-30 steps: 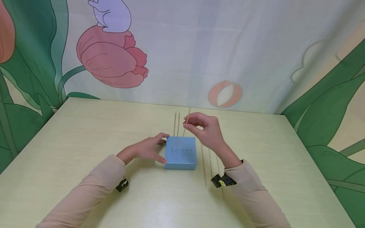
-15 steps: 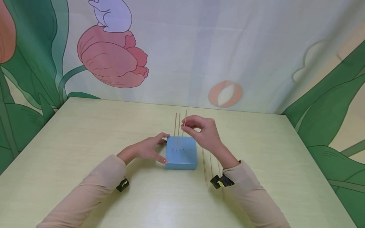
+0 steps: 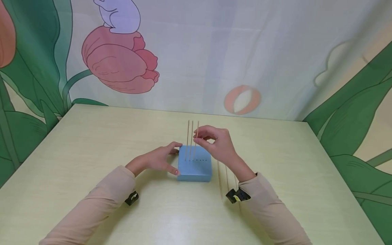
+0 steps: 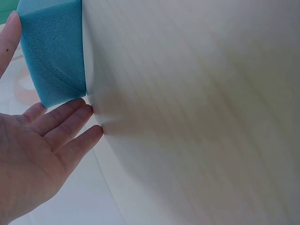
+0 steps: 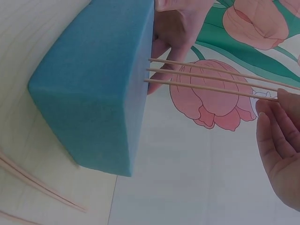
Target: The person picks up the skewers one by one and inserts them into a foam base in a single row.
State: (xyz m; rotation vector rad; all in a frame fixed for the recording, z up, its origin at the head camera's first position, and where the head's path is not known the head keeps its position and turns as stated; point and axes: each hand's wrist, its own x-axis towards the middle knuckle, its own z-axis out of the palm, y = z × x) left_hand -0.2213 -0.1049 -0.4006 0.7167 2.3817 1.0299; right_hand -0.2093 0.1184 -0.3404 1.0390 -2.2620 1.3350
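1. Head view: a blue block (image 3: 194, 172) was set on the pale counter (image 3: 92, 143), pretty much mid-shot, with a row of little holes (image 3: 200, 160) across its top. Two thin sticks (image 3: 188, 136) were stood up in the leftmost holes, close together but apart. A third stick (image 3: 195, 149) was pinched between thumb and fingertips by the right grip (image 3: 218, 142), its lower end lined up at the next hole; how deep it was pushed in couldn't be told. Four more holes could be seen to its right. The left grip (image 3: 159, 159) was spread at the block's left side, thumb at the near corner, index finger at the far one. A few loose sticks (image 3: 219, 180) were laid on the counter right of the block, partly covered by the right forearm (image 3: 272, 207). Behind it all, a curtain (image 3: 190, 68) was printed with a pink tulip (image 3: 116, 61).

2. Left wrist view: the block was caught in the top left corner, touched at one end by fairly straight, fanned-out fingers (image 4: 65, 129). The thumb (image 4: 10, 40) was rested at its other edge.

3. Right wrist view: all three sticks were shown side by side, running from the block's holed face. Only the lowest one was clearly pinched. Part of the left grip was seen behind the block.
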